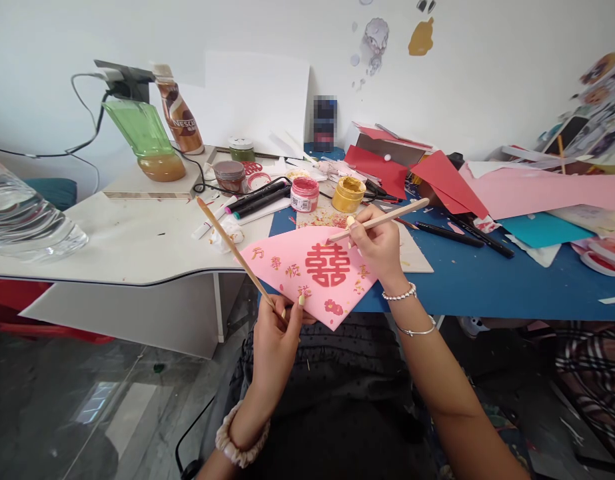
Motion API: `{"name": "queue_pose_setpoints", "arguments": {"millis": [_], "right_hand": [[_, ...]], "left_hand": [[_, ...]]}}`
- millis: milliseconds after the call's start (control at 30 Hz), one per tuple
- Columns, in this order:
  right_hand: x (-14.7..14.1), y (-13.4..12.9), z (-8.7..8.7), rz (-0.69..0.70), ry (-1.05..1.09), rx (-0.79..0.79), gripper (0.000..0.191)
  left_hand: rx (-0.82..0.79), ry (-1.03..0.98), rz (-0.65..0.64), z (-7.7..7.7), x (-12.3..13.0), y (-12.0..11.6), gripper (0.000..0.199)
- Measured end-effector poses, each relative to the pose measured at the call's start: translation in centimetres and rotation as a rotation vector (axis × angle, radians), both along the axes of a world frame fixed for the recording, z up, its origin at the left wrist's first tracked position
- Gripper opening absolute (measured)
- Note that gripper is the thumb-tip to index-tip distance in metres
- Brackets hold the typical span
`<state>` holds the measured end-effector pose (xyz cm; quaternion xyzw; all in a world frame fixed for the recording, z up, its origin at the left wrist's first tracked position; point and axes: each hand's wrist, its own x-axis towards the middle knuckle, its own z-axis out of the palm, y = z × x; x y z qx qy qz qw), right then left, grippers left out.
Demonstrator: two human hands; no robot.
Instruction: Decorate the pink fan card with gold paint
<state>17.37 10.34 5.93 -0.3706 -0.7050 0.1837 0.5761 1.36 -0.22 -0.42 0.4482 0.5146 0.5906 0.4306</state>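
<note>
A pink paper sheet (287, 250) with a large red double-happiness character (328, 265), gold characters and a red flower is tilted over the table's front edge. My left hand (277, 340) is closed at its lower edge, the thumb on top. The same hand grips a slim wooden paintbrush (232, 248), slanting up to the left; its bristles are out of sight. My right hand (378, 247) pinches a pale-handled paintbrush (387, 219), its tip at the top of the red character. Just beyond the paper stand an open red paint jar (304, 195) and an open yellow paint jar (348, 195).
Black markers (262, 200) and a brown jar (230, 177) lie left of the paints. Farther left are a green bottle (142, 137), a coffee bottle (178, 113) and a water bottle (30, 217). Red paper (450, 190) and black pens (464, 238) cover the right side.
</note>
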Motion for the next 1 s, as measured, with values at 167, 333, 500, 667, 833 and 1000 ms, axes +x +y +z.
{"name": "queue_pose_setpoints", "arguments": {"millis": [167,333,500,667,833,1000], "right_hand": [[0.04,-0.04,-0.08,-0.051,0.032,0.036,0.023],[0.02,-0.05,-0.05,0.017,0.0,0.003,0.022],[-0.03,-0.11,0.09,-0.024,0.025,0.038,0.023],[-0.05,-0.08,0.07,0.001,0.024,0.026,0.022],[0.01,-0.05,0.06,-0.006,0.01,0.029,0.024],[0.02,-0.11,0.04,-0.052,0.037,0.058,0.024]], "left_hand": [[0.009,-0.014,-0.002,0.06,-0.05,-0.07,0.029],[0.001,0.004,-0.002,0.03,-0.11,-0.18,0.029],[-0.005,0.0,0.004,0.04,-0.1,-0.07,0.03],[-0.014,0.015,0.005,0.05,-0.05,0.03,0.03],[-0.01,0.019,0.008,0.01,-0.01,0.01,0.029],[-0.003,-0.003,0.008,0.14,-0.04,-0.09,0.03]]}}
